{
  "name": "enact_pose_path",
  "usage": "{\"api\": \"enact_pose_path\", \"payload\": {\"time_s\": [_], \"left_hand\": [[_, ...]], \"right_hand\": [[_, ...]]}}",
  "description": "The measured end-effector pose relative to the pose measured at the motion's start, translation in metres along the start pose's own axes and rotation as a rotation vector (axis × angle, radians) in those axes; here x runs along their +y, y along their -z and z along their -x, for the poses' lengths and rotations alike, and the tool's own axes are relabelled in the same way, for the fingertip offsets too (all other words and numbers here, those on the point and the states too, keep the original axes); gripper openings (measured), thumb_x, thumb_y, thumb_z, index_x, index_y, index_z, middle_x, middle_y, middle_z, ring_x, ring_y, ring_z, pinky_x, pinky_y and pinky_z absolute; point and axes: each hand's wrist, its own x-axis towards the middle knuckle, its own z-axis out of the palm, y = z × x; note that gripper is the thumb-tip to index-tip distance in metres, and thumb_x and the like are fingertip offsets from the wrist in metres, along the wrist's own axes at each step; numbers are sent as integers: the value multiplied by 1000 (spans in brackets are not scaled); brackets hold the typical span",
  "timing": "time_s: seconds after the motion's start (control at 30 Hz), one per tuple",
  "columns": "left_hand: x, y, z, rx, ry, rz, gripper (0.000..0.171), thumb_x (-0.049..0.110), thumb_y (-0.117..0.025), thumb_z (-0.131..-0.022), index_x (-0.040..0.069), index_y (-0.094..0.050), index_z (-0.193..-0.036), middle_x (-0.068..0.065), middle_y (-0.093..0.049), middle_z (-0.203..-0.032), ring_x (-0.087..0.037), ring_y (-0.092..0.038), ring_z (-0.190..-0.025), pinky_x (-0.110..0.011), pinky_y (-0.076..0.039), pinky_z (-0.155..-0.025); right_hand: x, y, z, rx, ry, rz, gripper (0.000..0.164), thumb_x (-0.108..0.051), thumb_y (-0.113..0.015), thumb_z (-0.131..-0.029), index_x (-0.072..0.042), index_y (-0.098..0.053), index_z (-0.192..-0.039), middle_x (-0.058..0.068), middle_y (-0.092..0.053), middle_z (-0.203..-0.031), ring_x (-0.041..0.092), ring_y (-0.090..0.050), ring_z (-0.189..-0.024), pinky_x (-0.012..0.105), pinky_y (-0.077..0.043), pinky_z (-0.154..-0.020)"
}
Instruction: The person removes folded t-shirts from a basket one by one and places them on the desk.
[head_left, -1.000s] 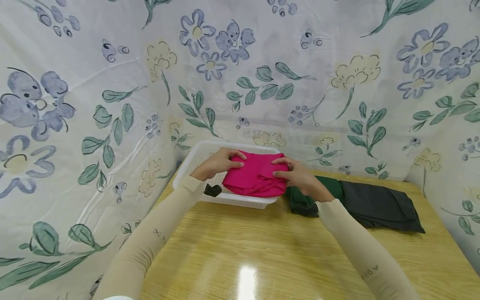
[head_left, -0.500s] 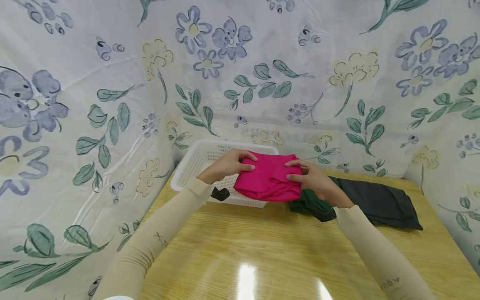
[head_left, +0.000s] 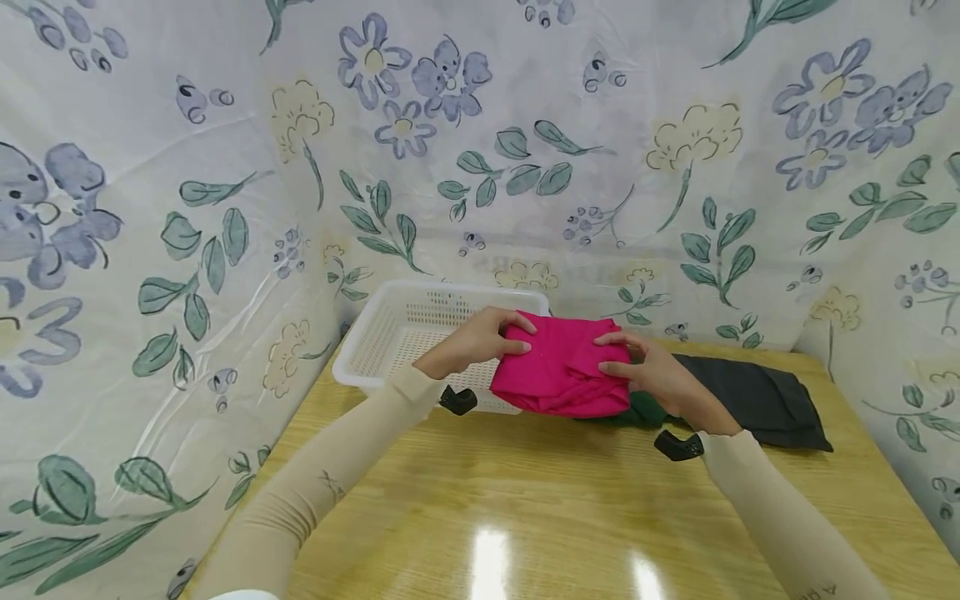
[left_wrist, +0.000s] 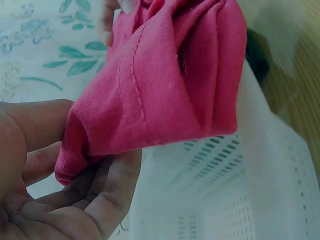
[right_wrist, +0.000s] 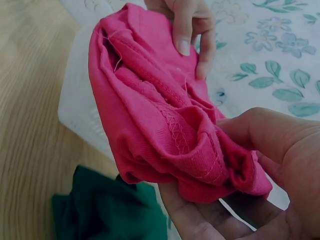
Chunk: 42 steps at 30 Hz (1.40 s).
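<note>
A folded bright pink garment (head_left: 562,367) is held up in the air between both hands, over the right front of a white plastic basket. My left hand (head_left: 480,340) grips its left edge, thumb on the near face and fingers behind and under, as the left wrist view shows on the cloth (left_wrist: 150,90). At the opposite edge my right hand (head_left: 660,371) pinches the bundle the same way. Stitched hems and loose folds show on the garment (right_wrist: 155,100) in the right wrist view. Below and behind the right hand lies a dark green folded cloth (right_wrist: 110,210), partly hidden.
The white perforated basket (head_left: 360,367) stands at the back left of the wooden table (head_left: 420,500). To the right lies a dark grey folded cloth (head_left: 765,400), beside the green one. Flower-printed sheeting (head_left: 480,208) hangs behind and along the sides.
Both hands have carried the pink garment rightward and slightly toward me, off the basket's middle. More of the basket's inside shows now, and the green cloth is more covered.
</note>
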Motion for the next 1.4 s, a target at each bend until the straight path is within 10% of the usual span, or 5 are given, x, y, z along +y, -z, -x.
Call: {"api": "enact_pose_path", "payload": {"time_s": [0.53, 0.97, 1.4], "left_hand": [[15, -46, -9, -80, -88, -96, 30, 8, -75, -95, 7, -72, -126, -7, -65, -88, -15, -58, -78, -24, -51, -68], [21, -96, -10, -118, -145, -121, 32, 14, -74, -97, 11, -72, -129, -2, -61, -74, -11, -51, -65, -23, -44, -62], [8, -150, -16, -107, -137, -186, 30, 18, -77, -95, 13, -75, -124, 4, -69, -105, -7, -53, -90, -19, -45, -69]], "right_hand": [[34, 26, 46, 65, -46, -2, 54, -26, -77, -95, -14, -55, -143, 18, -41, -149, 19, -57, -89, 34, -54, -74], [69, 45, 87, 86, -57, 4, 51, -20, -74, -98, -10, -54, -143, 17, -48, -139, 23, -60, -102, 42, -56, -82], [96, 62, 109, 61, -78, 66, 52, -19, -73, -98, -2, -52, -143, 28, -41, -149, 24, -57, -109, 41, -57, -82]]}}
